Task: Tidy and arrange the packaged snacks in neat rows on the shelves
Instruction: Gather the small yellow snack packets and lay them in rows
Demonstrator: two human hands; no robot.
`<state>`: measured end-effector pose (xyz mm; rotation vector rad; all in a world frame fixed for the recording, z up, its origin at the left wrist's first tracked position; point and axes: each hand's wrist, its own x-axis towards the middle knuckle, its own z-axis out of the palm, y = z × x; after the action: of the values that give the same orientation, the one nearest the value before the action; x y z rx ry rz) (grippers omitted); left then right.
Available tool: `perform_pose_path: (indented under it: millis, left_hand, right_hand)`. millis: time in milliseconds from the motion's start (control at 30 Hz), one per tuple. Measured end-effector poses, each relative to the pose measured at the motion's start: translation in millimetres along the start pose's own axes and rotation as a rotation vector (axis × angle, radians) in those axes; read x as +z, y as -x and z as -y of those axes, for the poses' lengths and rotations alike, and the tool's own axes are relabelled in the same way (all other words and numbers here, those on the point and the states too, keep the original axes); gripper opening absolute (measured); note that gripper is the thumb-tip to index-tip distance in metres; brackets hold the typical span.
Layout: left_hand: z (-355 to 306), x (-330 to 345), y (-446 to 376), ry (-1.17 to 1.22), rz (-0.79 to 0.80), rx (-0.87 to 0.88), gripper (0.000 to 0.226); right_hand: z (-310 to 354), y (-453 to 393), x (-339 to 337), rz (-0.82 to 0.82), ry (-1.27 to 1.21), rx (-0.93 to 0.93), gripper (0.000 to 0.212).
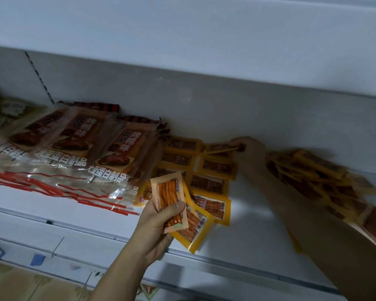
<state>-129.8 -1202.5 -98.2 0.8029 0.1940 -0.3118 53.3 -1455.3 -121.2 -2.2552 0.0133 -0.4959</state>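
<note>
Both hands are busy at the white shelf [243, 216]. Left hand [159, 224] is raised near the shelf's front edge, fingers and thumb curled round a small fan of flat sachets: a pale orange packet [168, 194] with zigzag-cut ends and a clear window showing thin orange sticks sits on top, and a yellow packet [197, 230] with a barcode label pokes out beneath it. Right hand [246, 148] reaches to the back edge of the shelf, against the grey rear panel, and pinches the end of a yellow sachet [220, 147] between thumb and fingertips.

Between the two hands, more yellow sachets [208, 172] lie flat in rough rows running from the back of the shelf toward its front edge; they are glossy rectangles with dark printed windows. Beyond the right forearm, toward the shelf's right end, a loose heap of yellow sachets [326, 181] overlaps at odd angles, blurred in places.

At the left end of the shelf, large clear crinkly bags [74, 146] with brown food prints, white Chinese lettering and red stripes lie overlapping, their lower edges hanging over the front edge. A metal price rail [85, 230] runs along the shelf front
</note>
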Motion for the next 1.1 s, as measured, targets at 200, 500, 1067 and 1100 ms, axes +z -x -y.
perform_pose_path:
  millis: [200, 500, 1067, 1100]
  left_hand:
    - [2, -4, -2, 0.025, -0.014, -0.021, 0.03]
    - [5, -9, -5, 0.038, -0.097, -0.02, 0.044]
    - [10, -10, -12, 0.152, -0.175, 0.083, 0.042]
    - [9, -11, -12, 0.138, -0.177, 0.079, 0.042]
  right_hand:
    - [-5, -7, 9, 0.255, 0.204, -0.073, 0.054]
    - [19, 42, -6, 0.274, 0.378, -0.201, 0.069]
    - [35, 93, -52, 0.169, -0.412, 0.231, 0.016]
    - [32, 83, -53, 0.167, -0.363, 0.226, 0.016]
